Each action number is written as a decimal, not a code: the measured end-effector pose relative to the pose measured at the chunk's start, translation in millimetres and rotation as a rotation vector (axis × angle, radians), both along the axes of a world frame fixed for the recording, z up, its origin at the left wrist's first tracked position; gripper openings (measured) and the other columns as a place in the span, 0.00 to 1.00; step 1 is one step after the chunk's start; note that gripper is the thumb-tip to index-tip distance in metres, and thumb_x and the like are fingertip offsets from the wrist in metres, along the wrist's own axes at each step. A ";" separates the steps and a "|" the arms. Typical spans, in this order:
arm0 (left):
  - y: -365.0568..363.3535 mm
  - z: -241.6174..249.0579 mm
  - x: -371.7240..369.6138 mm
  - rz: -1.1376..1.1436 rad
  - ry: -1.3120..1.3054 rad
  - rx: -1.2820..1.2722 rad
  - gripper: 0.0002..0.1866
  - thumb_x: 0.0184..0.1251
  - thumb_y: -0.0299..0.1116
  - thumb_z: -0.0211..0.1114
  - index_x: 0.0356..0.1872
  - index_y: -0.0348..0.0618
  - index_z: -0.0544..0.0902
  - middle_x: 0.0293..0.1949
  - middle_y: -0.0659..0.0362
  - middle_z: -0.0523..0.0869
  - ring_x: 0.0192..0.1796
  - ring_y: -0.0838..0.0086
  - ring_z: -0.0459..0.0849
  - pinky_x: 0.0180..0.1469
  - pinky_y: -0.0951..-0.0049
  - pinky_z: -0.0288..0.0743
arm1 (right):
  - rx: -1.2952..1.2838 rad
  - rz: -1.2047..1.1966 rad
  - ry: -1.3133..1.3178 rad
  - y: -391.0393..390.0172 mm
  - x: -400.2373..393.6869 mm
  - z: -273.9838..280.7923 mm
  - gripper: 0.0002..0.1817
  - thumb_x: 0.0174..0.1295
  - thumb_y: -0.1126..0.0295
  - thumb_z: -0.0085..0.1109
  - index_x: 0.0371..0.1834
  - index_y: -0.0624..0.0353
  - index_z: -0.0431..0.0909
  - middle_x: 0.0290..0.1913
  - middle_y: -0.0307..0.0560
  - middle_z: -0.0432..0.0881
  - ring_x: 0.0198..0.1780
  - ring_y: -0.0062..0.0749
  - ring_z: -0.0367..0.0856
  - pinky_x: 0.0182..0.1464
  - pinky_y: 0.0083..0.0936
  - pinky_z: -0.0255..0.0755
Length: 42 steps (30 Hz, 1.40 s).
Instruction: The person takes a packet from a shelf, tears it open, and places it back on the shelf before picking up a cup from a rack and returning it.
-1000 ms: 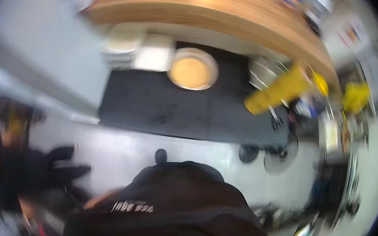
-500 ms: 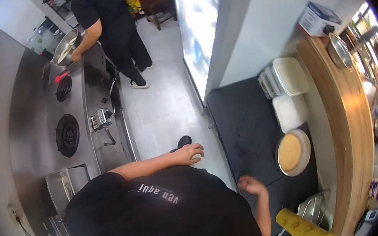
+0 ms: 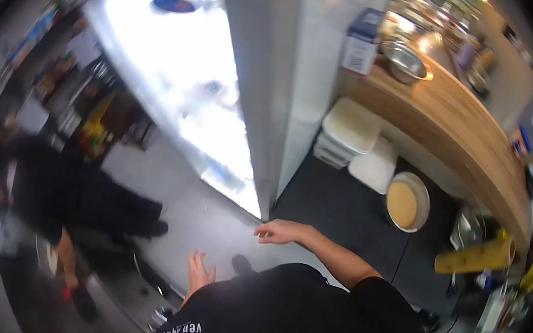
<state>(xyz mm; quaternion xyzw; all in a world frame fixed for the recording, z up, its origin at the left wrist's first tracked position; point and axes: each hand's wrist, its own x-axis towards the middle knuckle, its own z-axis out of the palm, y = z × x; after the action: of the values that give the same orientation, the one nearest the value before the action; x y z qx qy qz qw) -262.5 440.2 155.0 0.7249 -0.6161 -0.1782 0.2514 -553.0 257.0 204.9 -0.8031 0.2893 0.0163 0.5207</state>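
Both hands are empty. R hand point(image 3: 279, 232) is stretched out fwd across the body, palm down, fingers loose and half curled, gripping nothing. It hangs over the grey floor point(image 3: 208, 216), just beside the near corner of the black worktop point(image 3: 340, 211) and not touching it. L hand point(image 3: 198, 274) is lower and close to the chest, fingers spread and released, nothing in it. A dark shoe point(image 3: 242, 266) shows on the floor just beside it.

Things on the worktop, all well apart from both hands: round pan point(image 3: 407, 204) w/ tan contents at the far edge, white lidded tubs point(image 3: 351, 129) stacked in the back corner, and a flat white container point(image 3: 375, 167) between the tubs and the pan. A yellow roll point(image 3: 474, 258) lies at the R end. Behind these a wooden counter point(image 3: 461, 133) carries a steel bowl point(image 3: 405, 60) and a box point(image 3: 361, 42). A white pillar point(image 3: 302, 85) and a bright glaring panel point(image 3: 184, 85) stand to the L of the worktop. A co-worker in black point(image 3: 59, 195) is at far L, blurred, so can't tell what that person's hands hold.

Judgement on the step: between grasps, w/ the body mid-turn and arms out for balance, no object engaged. The closest thing is the worktop corner by the R hand, and the pan is the nearest item on it. Any next pick calls for squaring up to the worktop first, then a long fwd reach w/ the R hand, since nothing sits within touch. The frame is motion-smeared at the edges, so fine detail is unreliable.
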 end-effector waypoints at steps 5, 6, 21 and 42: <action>-84.5 26.7 -44.6 -0.293 0.102 -0.176 0.27 0.55 0.25 0.68 0.57 0.33 0.70 0.60 0.38 0.70 0.62 0.43 0.70 0.64 0.55 0.66 | -0.515 -0.405 -0.193 -15.9 -107.7 113.6 0.16 0.67 0.59 0.56 0.46 0.59 0.82 0.41 0.53 0.85 0.42 0.48 0.84 0.45 0.38 0.76; -104.0 51.7 -71.2 -0.401 0.133 -0.282 0.26 0.55 0.24 0.67 0.56 0.34 0.71 0.58 0.40 0.72 0.61 0.44 0.72 0.63 0.55 0.67 | -0.562 -0.526 -0.106 -14.4 -142.9 151.3 0.15 0.67 0.59 0.57 0.44 0.58 0.83 0.40 0.53 0.85 0.40 0.46 0.84 0.44 0.37 0.77; -362.1 337.6 -597.7 -1.072 0.021 -1.172 0.16 0.56 0.29 0.68 0.46 0.38 0.78 0.48 0.49 0.79 0.54 0.52 0.77 0.58 0.58 0.72 | -1.597 -1.101 0.689 -88.0 -641.7 328.5 0.21 0.70 0.49 0.48 0.50 0.55 0.76 0.26 0.55 0.83 0.27 0.52 0.82 0.28 0.43 0.74; -486.0 316.3 -771.9 -0.579 -0.076 -1.230 0.28 0.51 0.31 0.70 0.57 0.47 0.75 0.59 0.48 0.68 0.64 0.51 0.65 0.65 0.53 0.62 | -1.380 -1.187 0.612 -130.1 -752.3 272.9 0.21 0.65 0.61 0.55 0.60 0.57 0.72 0.34 0.61 0.84 0.39 0.56 0.83 0.44 0.47 0.75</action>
<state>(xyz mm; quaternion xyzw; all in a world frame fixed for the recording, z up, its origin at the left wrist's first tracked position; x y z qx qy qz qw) -1034.4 -45.8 471.3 0.2615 -0.7830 0.1701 0.5382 -1305.3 126.8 477.8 -0.6161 0.7182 -0.2149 -0.2416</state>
